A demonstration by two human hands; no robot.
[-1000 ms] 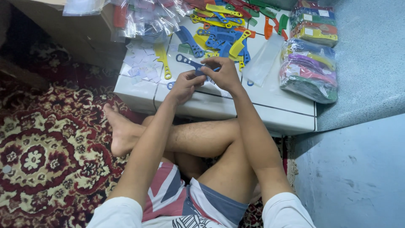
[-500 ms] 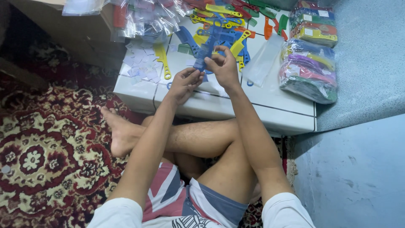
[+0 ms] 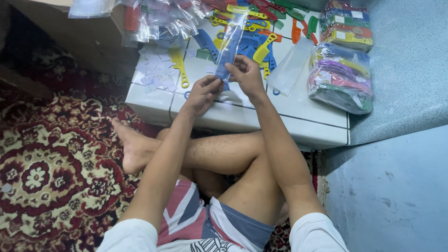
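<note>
Seated figure at a low white table set on a patterned red carpet. Right of the grip lies a stack of bagged combs; beyond it spreads a heap of loose coloured combs; to its left, a bundle of empty clear bags, a yellow comb and scattered paper slips. At centre, the right hand is closed on a clear sleeve holding a blue comb, raised upright off the table, apparently so the comb sits lengthwise inside. The left hand pinches its lower end, steadying it.
</note>
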